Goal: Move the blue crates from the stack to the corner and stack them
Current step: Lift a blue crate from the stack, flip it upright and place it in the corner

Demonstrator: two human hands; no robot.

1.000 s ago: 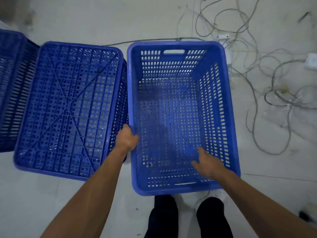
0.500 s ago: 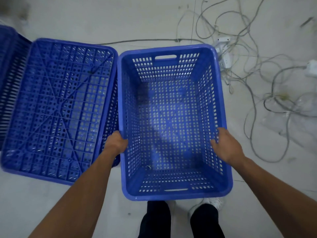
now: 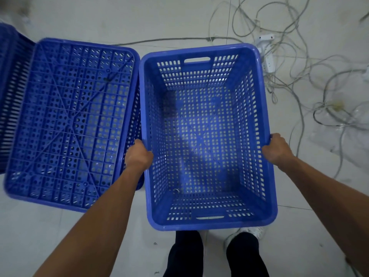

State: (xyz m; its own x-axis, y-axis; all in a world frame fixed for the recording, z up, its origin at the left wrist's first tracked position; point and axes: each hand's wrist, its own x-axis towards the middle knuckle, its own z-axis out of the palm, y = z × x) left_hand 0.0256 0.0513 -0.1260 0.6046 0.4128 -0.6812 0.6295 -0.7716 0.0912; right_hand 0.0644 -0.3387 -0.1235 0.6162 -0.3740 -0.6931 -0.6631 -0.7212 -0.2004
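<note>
An open blue perforated crate point(image 3: 201, 48) is right in front of me, mouth up, with nothing inside. My left hand point(image 3: 138, 155) grips its left long rim and my right hand point(image 3: 276, 149) grips its right long rim. Beside it on the left, an upside-down blue crate point(image 3: 67, 120) shows its ribbed bottom. Part of a third blue crate point(image 3: 12, 80) reaches in from the far left edge.
A tangle of white cables point(image 3: 311, 80) and a white power strip point(image 3: 266, 50) lie on the pale tiled floor to the right. A single cable point(image 3: 169, 39) runs along the floor behind the crates. My dark trouser legs point(image 3: 215, 254) are below the open crate.
My right hand has come out of the crate's inside and taken its right rim. The left hand stayed on the left rim. The crate now sits a little closer and larger in view.
</note>
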